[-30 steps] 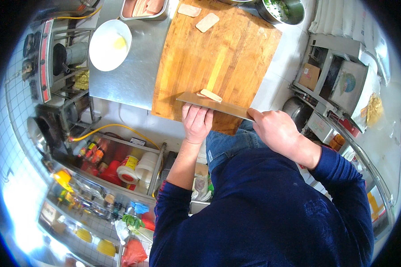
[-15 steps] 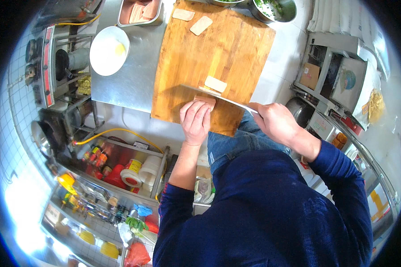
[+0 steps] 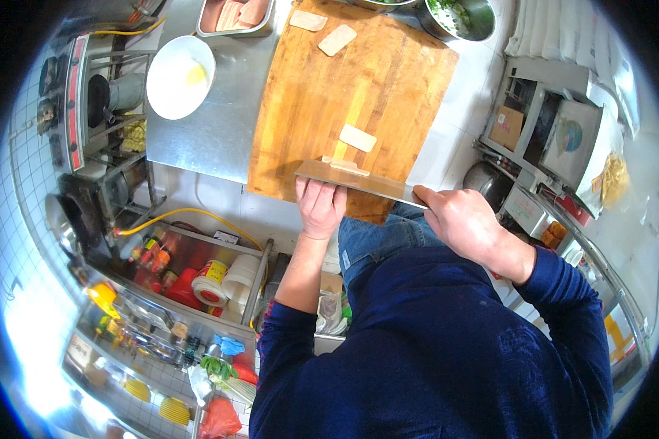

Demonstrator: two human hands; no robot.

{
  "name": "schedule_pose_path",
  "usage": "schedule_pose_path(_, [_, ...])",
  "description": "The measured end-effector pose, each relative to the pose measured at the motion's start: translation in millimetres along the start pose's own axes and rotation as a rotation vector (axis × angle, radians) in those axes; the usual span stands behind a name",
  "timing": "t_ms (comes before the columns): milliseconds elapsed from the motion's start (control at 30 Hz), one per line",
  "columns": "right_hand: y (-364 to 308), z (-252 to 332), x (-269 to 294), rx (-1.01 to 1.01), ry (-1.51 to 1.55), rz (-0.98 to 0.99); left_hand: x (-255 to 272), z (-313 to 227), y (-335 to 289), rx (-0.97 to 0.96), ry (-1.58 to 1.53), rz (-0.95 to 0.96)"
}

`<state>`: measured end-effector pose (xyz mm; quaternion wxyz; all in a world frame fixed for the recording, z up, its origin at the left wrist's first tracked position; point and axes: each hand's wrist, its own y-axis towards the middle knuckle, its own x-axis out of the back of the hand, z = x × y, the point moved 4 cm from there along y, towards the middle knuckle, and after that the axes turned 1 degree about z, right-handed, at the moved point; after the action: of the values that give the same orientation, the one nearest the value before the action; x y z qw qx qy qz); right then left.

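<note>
My right hand (image 3: 463,228) grips a cleaver (image 3: 362,184) by its handle. Its broad blade lies slanted across the near part of the wooden cutting board (image 3: 300,110). A thin slice of pink luncheon meat (image 3: 344,166) shows along the blade's far side. My left hand (image 3: 320,208) is closed at the board's near edge, fingertips against or behind the blade; the luncheon meat block it steadied earlier is now hidden by the blade. Just beyond the cleaver lies a loose slice (image 3: 357,137). Two more slices, one angled (image 3: 337,40) and one flatter (image 3: 307,20), rest at the far end.
A white bowl (image 3: 176,91) with something yellow in it stands on the steel table (image 3: 198,146) to the left. Behind it a metal tray (image 3: 271,22) holds pink meat pieces. At the far right, a steel pot (image 3: 483,29) contains chopped greens.
The cleaver has moved toward me and tilted, so more of its flat face shows and the meat block is covered. A thin slice appears at its far side. The whole view has shifted slightly.
</note>
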<state>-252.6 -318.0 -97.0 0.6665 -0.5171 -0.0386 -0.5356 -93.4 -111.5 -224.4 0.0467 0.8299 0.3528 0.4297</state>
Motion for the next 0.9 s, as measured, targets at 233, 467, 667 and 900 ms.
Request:
schedule_pose_path(233, [3, 2, 3, -0.02, 0.032, 0.019, 0, 1, -1, 0.016, -0.02, 0.014])
schedule_pose_path(467, [15, 6, -2, -0.036, -0.022, 0.043, 2, 2, 2, 0.029, -0.056, 0.02])
schedule_pose_path(667, [30, 5, -17, -0.032, -0.028, 0.037, 4, 1, 3, 0.042, -0.083, 0.008])
schedule_pose_path(900, [41, -5, -41, 0.021, 0.005, -0.118, 6, -5, 7, 0.074, -0.079, 0.003])
